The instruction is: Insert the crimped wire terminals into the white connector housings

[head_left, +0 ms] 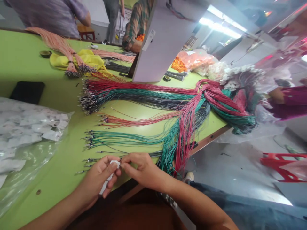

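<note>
My left hand (102,175) is closed around a white plastic connector housing (115,163), with more white plastic showing below the fingers. At the housing's upper end, the fingertips of my right hand (141,167) pinch what looks like a thin dark wire, mostly hidden by the fingers. Just beyond both hands, black wires (92,160) with metal terminals lie on the green table (59,179). Farther up are a fan of green wires (124,135) and a smaller group of red wires (134,122), their terminals pointing left.
A clear bag of white housings (31,127) lies at the left, near a black flat object (27,92). A thick red, green and black wire bundle (144,92) crosses the table. Behind stand a grey panel (158,41), a yellow cloth (88,59) and pink wires (55,41). Other people work around the table.
</note>
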Demonstrator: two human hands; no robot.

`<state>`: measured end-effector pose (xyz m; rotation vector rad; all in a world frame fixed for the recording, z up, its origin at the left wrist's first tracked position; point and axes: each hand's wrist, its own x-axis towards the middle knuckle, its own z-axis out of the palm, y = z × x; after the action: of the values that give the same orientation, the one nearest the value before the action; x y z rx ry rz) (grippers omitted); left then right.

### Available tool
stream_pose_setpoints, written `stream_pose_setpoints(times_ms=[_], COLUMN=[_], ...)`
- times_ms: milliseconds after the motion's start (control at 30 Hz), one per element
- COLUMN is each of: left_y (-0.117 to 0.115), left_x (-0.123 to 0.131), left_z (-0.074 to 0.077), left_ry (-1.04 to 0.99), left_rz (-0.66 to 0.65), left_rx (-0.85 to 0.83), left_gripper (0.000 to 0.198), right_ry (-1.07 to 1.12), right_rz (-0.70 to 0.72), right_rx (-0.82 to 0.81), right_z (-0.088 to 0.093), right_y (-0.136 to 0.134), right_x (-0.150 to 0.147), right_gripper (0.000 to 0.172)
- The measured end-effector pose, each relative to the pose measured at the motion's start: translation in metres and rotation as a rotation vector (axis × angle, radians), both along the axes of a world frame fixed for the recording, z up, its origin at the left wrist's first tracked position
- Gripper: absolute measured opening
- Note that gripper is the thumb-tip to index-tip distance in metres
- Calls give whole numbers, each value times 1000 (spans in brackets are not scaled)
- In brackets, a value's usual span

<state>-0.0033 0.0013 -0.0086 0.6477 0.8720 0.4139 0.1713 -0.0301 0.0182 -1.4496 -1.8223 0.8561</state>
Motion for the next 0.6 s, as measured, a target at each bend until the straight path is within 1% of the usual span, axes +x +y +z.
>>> stream_pose_setpoints(times_ms=[67,100,167,233,267,300,333,400,500,533,567,600], left_y=[1,1,2,3,3,3,3,4,5,5,5,5], left_x=[0,1,1,2,2,2,2,2,3,3,3,3], left_z=[2,2,3,3,3,2,2,2,4,5,6,6], left_ry=[-17,-21,-16,-7,-6,-8,-11,-18,-25,-24,-22,-19], left_rz=[8,12,17,17,17,16,13,7,-4,-7,-13,-20], left_rx=[-8,-13,-21,-27,-29,-33,-37,-46,-51,-52,-54,-54], left_gripper=[35,35,34,35,36,37,37,36,36,38,41,45], right_ry=[-107,-217,-518,-775,-838,-848,-811,-652,-360,-270,-180,-87], right_rz=[-29,-63,-128,-114,-97,-93,-107,-164,-237,-225,-174,-85], right_rx=[16,48,126,174,192,212,235,261,220,195,169,139], right_z=[-1,-2,-7,-14,-16,-18,-18,-13,7,15,24,32], right_y=[9,14,23,29,30,31,31,29,23,21,19,18], right_x=[13,19,29,35,38,39,41,45,42,37,30,22], right_gripper=[21,21,17,14,15,16,17,17,16,15,13,12])
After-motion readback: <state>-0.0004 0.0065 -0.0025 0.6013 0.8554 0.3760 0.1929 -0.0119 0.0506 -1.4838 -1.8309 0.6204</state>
